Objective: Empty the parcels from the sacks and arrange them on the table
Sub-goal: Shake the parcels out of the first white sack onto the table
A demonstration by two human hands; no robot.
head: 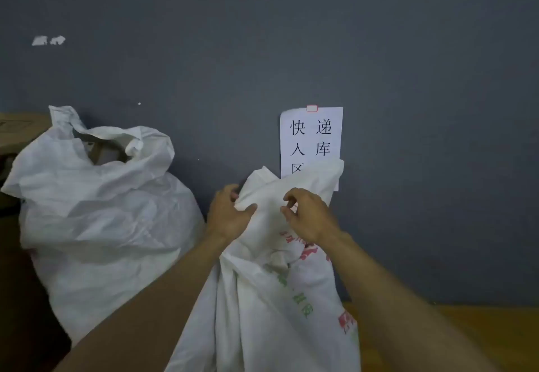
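Note:
Two white woven sacks stand against a dark grey wall. The nearer sack (271, 298), printed with red and green characters, is bunched shut at its top. My left hand (230, 215) grips the gathered neck from the left, thumb across the front. My right hand (306, 214) is at the neck's right side, fingers curled and pinching at the fabric. The other sack (99, 217) stands to the left with its mouth open; a brown cardboard parcel (102, 149) shows inside it.
A white paper sign (312, 141) with black characters is taped to the wall behind the nearer sack. Brown cardboard boxes (17, 129) sit at the far left behind the open sack. A wooden floor (466, 333) shows at lower right.

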